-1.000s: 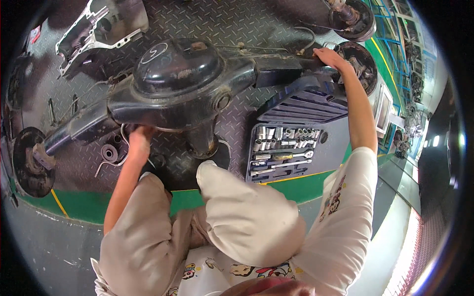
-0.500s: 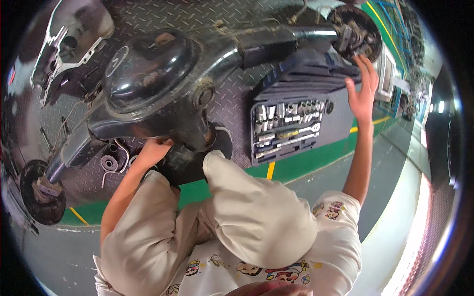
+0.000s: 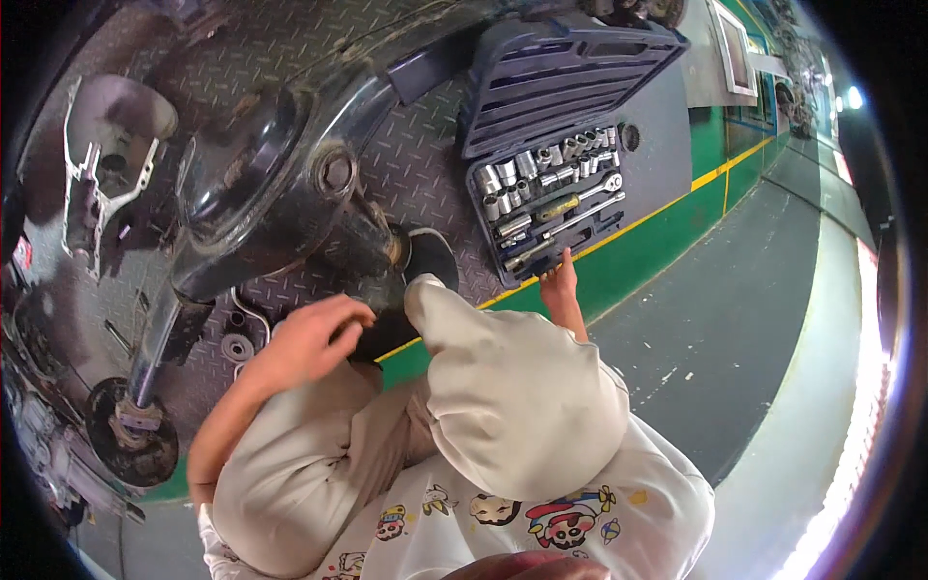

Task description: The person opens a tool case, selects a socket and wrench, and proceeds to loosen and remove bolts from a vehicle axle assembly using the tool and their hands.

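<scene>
Diamond-plate metal (image 3: 416, 135) carries a black axle housing (image 3: 256, 222) at ten o'clock, an open socket case (image 3: 572, 72) at one. Your left hand (image 3: 314, 338) has thumb and fingers apart; your right hand (image 3: 562, 288), grip unclear, is at the case's edge, seemingly mid-reach, which calls for a pinch.

Ambient illumination: moderate, strongest at right, where a light strip (image 3: 844, 459) overexposes. Specular highlights mark the black axle housing (image 3: 266, 217) and chrome sockets (image 3: 526, 163). Slight blur softens the left hand (image 3: 314, 340). Fisheye distortion increases toward the rim; corners vignette to black.
</scene>
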### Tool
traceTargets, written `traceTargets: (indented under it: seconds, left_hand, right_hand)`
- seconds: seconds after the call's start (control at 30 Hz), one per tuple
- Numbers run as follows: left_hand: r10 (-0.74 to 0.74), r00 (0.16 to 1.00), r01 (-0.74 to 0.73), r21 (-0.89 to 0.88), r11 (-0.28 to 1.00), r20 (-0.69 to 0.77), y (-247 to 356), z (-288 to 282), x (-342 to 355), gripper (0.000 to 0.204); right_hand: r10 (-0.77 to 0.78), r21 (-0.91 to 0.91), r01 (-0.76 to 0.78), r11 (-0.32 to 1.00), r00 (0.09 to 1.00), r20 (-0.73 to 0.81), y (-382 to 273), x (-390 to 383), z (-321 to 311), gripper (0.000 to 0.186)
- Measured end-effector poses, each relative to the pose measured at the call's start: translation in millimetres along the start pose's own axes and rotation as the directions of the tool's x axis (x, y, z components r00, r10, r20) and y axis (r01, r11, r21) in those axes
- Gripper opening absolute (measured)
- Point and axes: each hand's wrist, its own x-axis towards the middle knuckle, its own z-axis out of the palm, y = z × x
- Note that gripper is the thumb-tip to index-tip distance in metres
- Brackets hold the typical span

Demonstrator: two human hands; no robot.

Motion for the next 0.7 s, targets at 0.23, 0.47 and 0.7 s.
traceTargets:
  seconds: [0.23, 0.47, 0.7]
  left_hand:
    - [0.099, 0.99, -0.119, -0.213, 0.97, -0.104, 101, -30, 73, 0.064]
    - [-0.155, 0.768, -0.024, -0.27, 0.963, -0.622, 114, 23, 240, 0.072]
    - [-0.079, 0.587, -0.317, -0.319, 0.893, -0.806, 88, 42, 310, 0.044]
  right_hand:
    - [-0.09, -0.066, 0.096, 0.993, 0.992, 0.089, 2, 35, -28, 0.033]
    - [-0.159, 0.321, 0.138, 0.937, 0.987, 0.039, 7, 36, -8, 0.025]
    - [-0.25, 0.271, 0.266, 0.925, 0.964, -0.094, 42, 25, 15, 0.033]
